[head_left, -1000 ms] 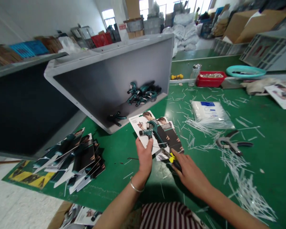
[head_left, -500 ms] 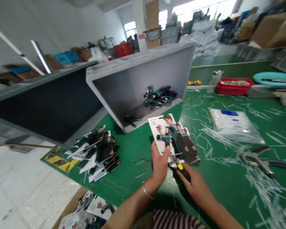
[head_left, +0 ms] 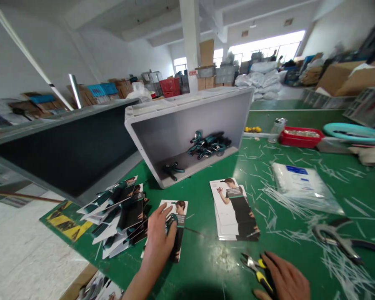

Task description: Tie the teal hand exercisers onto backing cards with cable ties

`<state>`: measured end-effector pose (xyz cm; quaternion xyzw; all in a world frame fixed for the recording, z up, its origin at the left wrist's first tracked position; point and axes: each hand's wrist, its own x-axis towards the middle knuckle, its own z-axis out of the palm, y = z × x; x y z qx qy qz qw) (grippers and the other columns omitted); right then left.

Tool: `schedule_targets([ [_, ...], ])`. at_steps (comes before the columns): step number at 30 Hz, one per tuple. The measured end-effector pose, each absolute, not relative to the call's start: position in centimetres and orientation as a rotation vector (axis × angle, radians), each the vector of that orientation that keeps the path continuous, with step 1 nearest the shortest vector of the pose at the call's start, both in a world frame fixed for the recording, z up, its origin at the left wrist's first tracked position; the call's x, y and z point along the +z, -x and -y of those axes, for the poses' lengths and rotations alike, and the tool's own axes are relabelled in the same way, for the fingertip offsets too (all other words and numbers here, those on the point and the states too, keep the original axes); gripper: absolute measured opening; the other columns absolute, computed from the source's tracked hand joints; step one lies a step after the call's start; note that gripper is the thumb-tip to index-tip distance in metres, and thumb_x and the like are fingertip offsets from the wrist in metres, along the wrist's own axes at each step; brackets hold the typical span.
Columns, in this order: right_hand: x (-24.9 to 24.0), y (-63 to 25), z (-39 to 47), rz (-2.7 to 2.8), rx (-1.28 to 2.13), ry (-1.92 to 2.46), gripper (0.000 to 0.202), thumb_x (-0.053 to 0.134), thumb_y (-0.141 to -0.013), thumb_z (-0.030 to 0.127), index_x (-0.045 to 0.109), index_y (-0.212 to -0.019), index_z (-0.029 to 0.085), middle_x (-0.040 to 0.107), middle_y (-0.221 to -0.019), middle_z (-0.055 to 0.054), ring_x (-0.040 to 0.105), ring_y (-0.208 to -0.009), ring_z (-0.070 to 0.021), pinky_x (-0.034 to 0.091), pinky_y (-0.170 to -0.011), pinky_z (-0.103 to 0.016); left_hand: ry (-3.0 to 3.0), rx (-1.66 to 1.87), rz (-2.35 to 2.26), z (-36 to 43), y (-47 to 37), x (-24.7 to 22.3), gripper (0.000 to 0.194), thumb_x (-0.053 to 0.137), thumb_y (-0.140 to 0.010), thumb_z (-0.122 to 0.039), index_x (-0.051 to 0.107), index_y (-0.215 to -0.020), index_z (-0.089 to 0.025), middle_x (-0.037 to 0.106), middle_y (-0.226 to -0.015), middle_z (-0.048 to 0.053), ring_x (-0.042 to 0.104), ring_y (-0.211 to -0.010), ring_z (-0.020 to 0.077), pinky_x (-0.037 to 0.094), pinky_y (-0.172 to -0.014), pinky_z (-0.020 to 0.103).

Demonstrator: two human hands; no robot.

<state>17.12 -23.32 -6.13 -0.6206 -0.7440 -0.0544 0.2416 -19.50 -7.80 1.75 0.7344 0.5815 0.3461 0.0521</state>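
My left hand [head_left: 162, 231] is curled over a teal tool on a printed backing card [head_left: 181, 207], left of the table's middle, and hides most of the tool. At the front right, my right hand [head_left: 283, 275] has its thumb and fingers around the yellow-and-black handles of small cutting pliers [head_left: 256, 271], whose jaws point left. Between and beyond my hands lies a neat stack of printed cards [head_left: 233, 212], with no tool on the top one. Left of my left hand, a pile of carded teal tools [head_left: 121, 216] lies near the table edge.
A grey crate [head_left: 187, 108] on its side holds loose teal tools [head_left: 209, 143]; a dark crate [head_left: 65, 146] stands left. To the right lie scattered white plastic ties [head_left: 278, 198], a clear bag [head_left: 303, 183], grey pliers [head_left: 337, 239] and a red tray [head_left: 301, 137].
My left hand has moved left with the carded tool, away from the card stack. My right hand has moved right and down with the cutting pliers. The view has tilted up.
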Motion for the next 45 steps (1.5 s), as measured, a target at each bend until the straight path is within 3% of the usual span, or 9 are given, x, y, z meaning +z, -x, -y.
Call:
schedule_targets([
  [4,-2.5,-15.1,21.7,2.053,0.183,1.724,0.047,0.058,-0.091,0.042,0.05,-0.136,0.029,0.057,-0.135,-0.01,0.053,-0.122,-0.0284,0.044,-0.102,-0.047,-2.164,0.925,-1.711,-1.5,16.3,2.2,0.049,0.055,-0.084,-0.03,0.053,-0.129,-0.011,0.053,-0.133,0.019,0.047,-0.13,0.0309,0.035,-0.112,0.047],
  [10,-1.5,-20.9,17.2,1.825,0.418,1.848,0.025,0.046,-0.096,0.024,0.061,-0.117,0.019,0.064,-0.109,-0.01,0.062,-0.102,-0.0209,0.05,-0.093,-0.036,-1.961,0.73,-2.071,-13.1,12.0,2.1,0.055,0.05,-0.086,-0.033,0.052,-0.131,-0.003,0.047,-0.137,0.031,0.044,-0.131,0.0428,0.034,-0.106,0.059],
  [14,-1.7,-26.1,12.5,1.774,0.287,2.075,0.022,0.045,-0.097,0.023,0.064,-0.103,0.016,0.065,-0.103,-0.01,0.063,-0.097,-0.0204,0.048,-0.09,-0.033,-2.143,0.628,-1.738,-8.7,7.1,-1.6,0.056,0.05,-0.087,-0.047,0.059,-0.123,-0.005,0.061,-0.126,0.023,0.055,-0.123,0.0326,0.039,-0.106,0.043],
  [18,-1.2,-28.2,7.3,1.75,0.191,2.36,0.021,0.046,-0.098,0.025,0.064,-0.102,0.015,0.064,-0.107,-0.013,0.063,-0.097,-0.0216,0.047,-0.082,-0.03,-2.198,0.548,-1.678,-1.0,3.4,-6.3,0.078,0.06,-0.078,-0.059,0.05,-0.132,-0.003,0.043,-0.144,0.03,0.037,-0.137,0.0431,0.03,-0.109,0.054],
  [21,-1.6,-28.7,5.2,1.73,0.182,2.421,0.018,0.047,-0.096,0.023,0.062,-0.1,0.012,0.063,-0.108,-0.018,0.063,-0.097,-0.0259,0.046,-0.076,-0.032,-2.212,0.63,-1.623,1.2,3.5,-7.3,0.061,0.055,-0.086,-0.047,0.049,-0.136,-0.012,0.043,-0.148,0.022,0.036,-0.138,0.0383,0.029,-0.11,0.055],
  [28,-0.8,-30.5,4.7,1.68,0.282,2.32,0.018,0.046,-0.096,0.023,0.06,-0.094,0.013,0.066,-0.104,-0.018,0.063,-0.096,-0.0251,0.044,-0.079,-0.032,-1.918,0.92,-1.454,-0.5,4.8,-5.2,0.031,0.064,-0.079,-0.034,0.066,-0.106,-0.018,0.065,-0.12,0.012,0.057,-0.116,0.0311,0.039,-0.103,0.052],
  [33,1.4,-30.8,5.4,1.607,0.501,2.107,0.025,0.041,-0.097,0.031,0.06,-0.089,0.016,0.068,-0.074,-0.004,0.064,-0.068,-0.0161,0.048,-0.068,-0.027,-1.274,0.995,-1.189,1.5,4.5,-2.1,0.045,0.069,-0.077,-0.04,0.053,-0.113,-0.016,0.072,-0.101,0.011,0.07,-0.086,0.0241,0.056,-0.076,0.038],
  [36,2.1,-29.6,5.9,1.547,0.653,1.95,0.025,0.042,-0.095,0.035,0.058,-0.097,0.017,0.068,-0.078,-0.002,0.064,-0.062,-0.0136,0.052,-0.06,-0.026,-1.054,0.939,-1.113,2.6,4.9,-0.6,0.053,0.075,-0.071,-0.042,0.052,-0.111,-0.015,0.074,-0.089,0.008,0.071,-0.072,0.0217,0.055,-0.061,0.03],
  [45,3.0,-24.0,7.2,1.167,1.183,1.439,0.03,0.062,-0.085,0.046,0.057,-0.092,0.017,0.071,-0.08,-0.001,0.056,-0.048,-0.0085,0.049,-0.046,-0.022,-0.92,0.906,-1.052,4.4,6.9,-0.8,0.051,0.076,-0.07,-0.04,0.055,-0.108,-0.015,0.075,-0.086,0.005,0.07,-0.063,0.0176,0.052,-0.057,0.026],
])
